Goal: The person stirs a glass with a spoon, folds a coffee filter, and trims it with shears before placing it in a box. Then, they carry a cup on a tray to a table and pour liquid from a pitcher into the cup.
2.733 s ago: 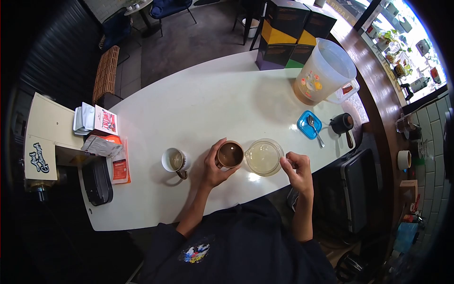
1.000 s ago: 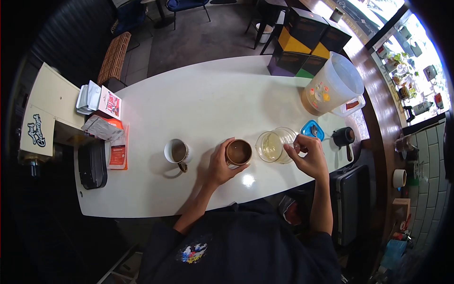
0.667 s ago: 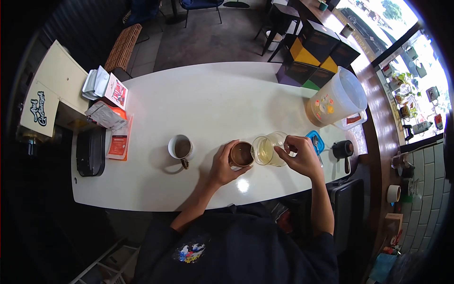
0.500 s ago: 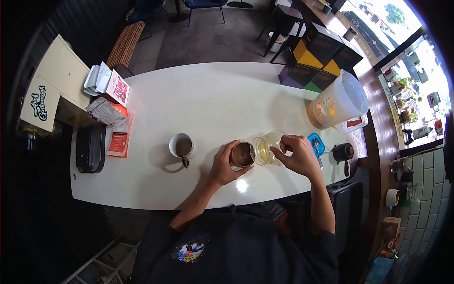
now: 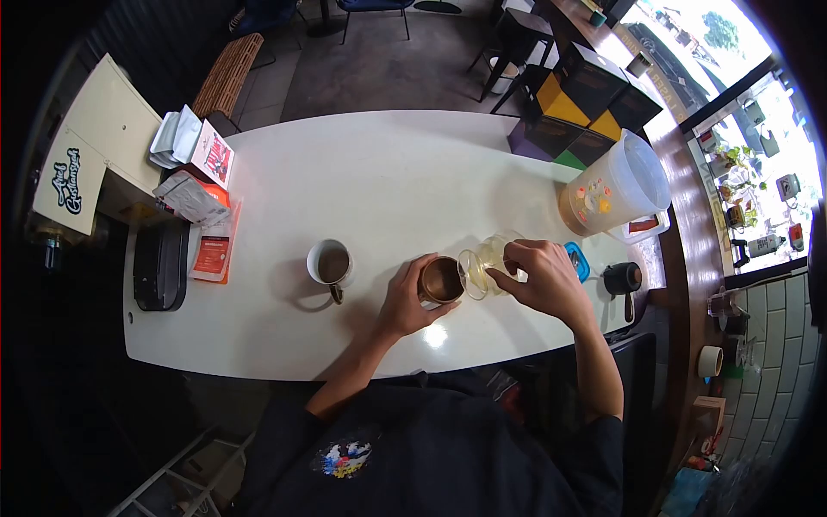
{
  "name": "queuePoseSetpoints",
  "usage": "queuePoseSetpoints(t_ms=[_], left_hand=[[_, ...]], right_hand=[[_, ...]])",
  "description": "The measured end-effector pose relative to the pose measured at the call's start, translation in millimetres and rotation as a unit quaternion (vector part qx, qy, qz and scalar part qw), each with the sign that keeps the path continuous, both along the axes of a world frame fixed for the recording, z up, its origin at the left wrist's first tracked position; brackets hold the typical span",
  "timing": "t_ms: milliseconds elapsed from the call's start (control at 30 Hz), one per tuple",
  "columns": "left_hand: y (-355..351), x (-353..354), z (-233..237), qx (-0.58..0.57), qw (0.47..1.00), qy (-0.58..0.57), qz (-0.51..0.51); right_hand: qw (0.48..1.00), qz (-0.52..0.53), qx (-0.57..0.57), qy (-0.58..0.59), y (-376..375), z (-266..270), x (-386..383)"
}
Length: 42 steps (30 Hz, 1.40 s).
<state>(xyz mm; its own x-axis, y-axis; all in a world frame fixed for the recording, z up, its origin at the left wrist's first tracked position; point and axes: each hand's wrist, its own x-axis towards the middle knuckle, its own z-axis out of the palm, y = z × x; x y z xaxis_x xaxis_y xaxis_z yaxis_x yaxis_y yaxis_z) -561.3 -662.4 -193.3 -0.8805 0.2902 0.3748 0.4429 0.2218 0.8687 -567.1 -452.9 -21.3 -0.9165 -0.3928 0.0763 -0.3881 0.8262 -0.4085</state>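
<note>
My left hand (image 5: 403, 303) is wrapped round the side of a brown cup (image 5: 442, 281) with brown liquid inside, standing on the white table. From the right, my right hand (image 5: 550, 280) grips a clear glass jug (image 5: 475, 274), its fingers curled at the handle side. The jug is tipped over toward the cup, its rim right at the cup's edge, and pale yellowish liquid shows through the glass. To the left of my left hand stands a white mug (image 5: 331, 264) holding dark liquid, its handle pointing toward me.
At the right are a large translucent bucket (image 5: 616, 185), a blue tray (image 5: 579, 262) partly behind my right hand, and a black pot-like vessel (image 5: 622, 278). Stacked dark boxes (image 5: 586, 82) stand at the back right. Pouches (image 5: 191, 198) and a black case (image 5: 161, 265) line the table's left end.
My right hand has shifted slightly, and the glass jug is tipped a little further toward the brown cup. My left hand stays on the cup.
</note>
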Motion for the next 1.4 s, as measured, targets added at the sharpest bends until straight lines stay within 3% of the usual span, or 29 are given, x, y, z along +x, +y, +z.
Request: queuePoseSetpoints(t_ms=[700,767,1400], left_hand=[[-2,0,-1,-0.022,1.0,0.017,0.002],[-1,0,-2,-0.016,1.0,0.018,0.006],[0,1,0,-0.017,1.0,0.016,0.021]], right_hand=[[0.997,0.044,0.05,0.03,-8,39,-4],[0.994,0.036,0.1,-0.002,-10,48,-3],[0.991,0.077,0.084,0.066,-17,64,1]])
